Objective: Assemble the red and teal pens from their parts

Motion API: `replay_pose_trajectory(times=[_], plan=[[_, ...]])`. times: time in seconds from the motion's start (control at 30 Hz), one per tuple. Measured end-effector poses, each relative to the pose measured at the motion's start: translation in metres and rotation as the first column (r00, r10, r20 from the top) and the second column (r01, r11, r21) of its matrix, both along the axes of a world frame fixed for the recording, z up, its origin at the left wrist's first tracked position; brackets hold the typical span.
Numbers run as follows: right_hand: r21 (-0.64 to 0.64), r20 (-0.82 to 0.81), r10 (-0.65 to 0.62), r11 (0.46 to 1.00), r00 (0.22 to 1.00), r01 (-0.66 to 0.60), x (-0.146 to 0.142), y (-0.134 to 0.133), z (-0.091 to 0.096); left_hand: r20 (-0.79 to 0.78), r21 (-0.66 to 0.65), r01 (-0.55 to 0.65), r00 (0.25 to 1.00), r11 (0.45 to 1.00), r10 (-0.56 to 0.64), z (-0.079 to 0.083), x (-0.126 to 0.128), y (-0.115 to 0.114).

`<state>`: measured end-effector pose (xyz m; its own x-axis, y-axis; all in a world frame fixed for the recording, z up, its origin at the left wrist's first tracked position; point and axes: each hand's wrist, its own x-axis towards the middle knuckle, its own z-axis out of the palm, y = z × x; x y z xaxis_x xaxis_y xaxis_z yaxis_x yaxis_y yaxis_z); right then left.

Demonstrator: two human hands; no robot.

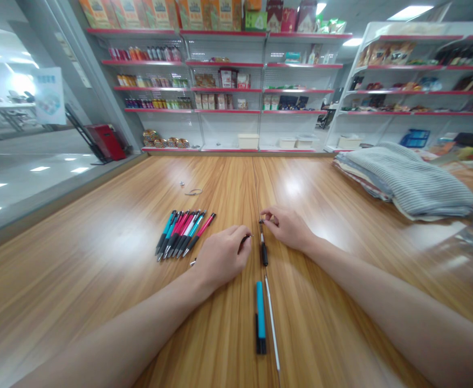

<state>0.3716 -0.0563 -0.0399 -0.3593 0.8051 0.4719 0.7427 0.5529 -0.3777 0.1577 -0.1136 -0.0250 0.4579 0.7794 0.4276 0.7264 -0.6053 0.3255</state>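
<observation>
My left hand (pixel 222 256) rests on the wooden table (pixel 98 280), fingers curled round a small dark pen part whose metal tip pokes out to the right. My right hand (pixel 287 225) pinches a tiny part at its fingertips, just above a black pen section (pixel 263 249) lying on the table between the hands. Nearer to me lie a teal and black pen barrel (pixel 260 318) and a thin white refill (pixel 272 323). A row of several teal and pink pens (pixel 183 233) lies left of my left hand.
A pile of folded cloths (pixel 406 180) sits at the right of the table. A small spring and a ring-like piece (pixel 193 191) lie further back on the left. Shop shelves (pixel 220 86) with goods stand behind the table. A glass wall runs along the left.
</observation>
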Motion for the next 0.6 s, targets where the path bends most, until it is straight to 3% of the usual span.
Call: replay_pose_trajectory(times=[0.6], plan=[[0.006, -0.009, 0.02, 1.0, 1.0, -0.02, -0.0002, 0.0022, -0.0012, -0.014, -0.003, 0.001, 1.0, 1.0, -0.001, 0.0008, -0.0002, 0.0001]])
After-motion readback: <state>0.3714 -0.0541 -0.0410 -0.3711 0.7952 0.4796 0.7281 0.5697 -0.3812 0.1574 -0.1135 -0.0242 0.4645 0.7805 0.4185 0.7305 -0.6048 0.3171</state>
